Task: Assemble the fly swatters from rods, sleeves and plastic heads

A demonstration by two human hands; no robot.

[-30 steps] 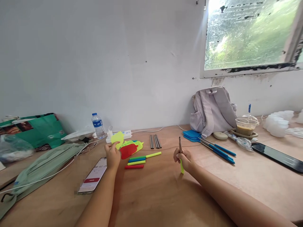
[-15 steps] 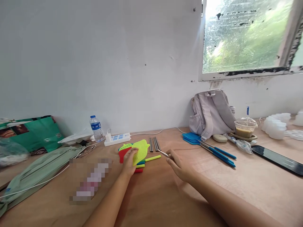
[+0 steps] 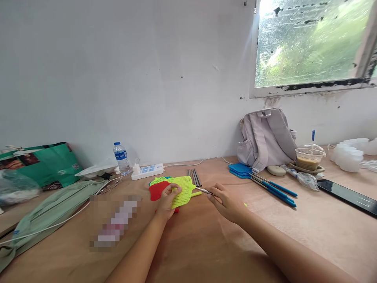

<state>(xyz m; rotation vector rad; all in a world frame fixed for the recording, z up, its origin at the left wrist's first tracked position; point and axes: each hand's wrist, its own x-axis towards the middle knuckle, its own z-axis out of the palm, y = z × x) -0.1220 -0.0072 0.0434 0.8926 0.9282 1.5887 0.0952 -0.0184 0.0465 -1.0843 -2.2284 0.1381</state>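
Note:
My left hand [image 3: 168,201] grips a yellow-green fly swatter head [image 3: 183,192], a perforated plate with a narrow neck on its right. In my right hand [image 3: 225,202], thumb and fingers pinch a thin metal rod [image 3: 203,189]. Its tip meets the swatter head's neck; whether it sits inside or just touches, I cannot tell. A small yellow-green tip [image 3: 245,204] shows past the right wrist, in line with the rod. Under and beside my left hand lie a red swatter head [image 3: 156,191] and other heads. Behind the held head are a yellow-green tube [image 3: 196,193] and several metal rods [image 3: 196,178].
Blue fly swatters [image 3: 240,169] lie to the right by a backpack [image 3: 266,139]. Further right are a lidded drink cup [image 3: 308,161], a black phone-like slab [image 3: 349,196] and white bottles [image 3: 350,159]. A power strip [image 3: 147,171], water bottle [image 3: 121,157] and green bag [image 3: 55,167] stand left.
My left hand has lifted the yellow-green head and turned its neck rightward toward the rod. The rod's tip now meets that neck; before, they were apart. The view has shifted slightly.

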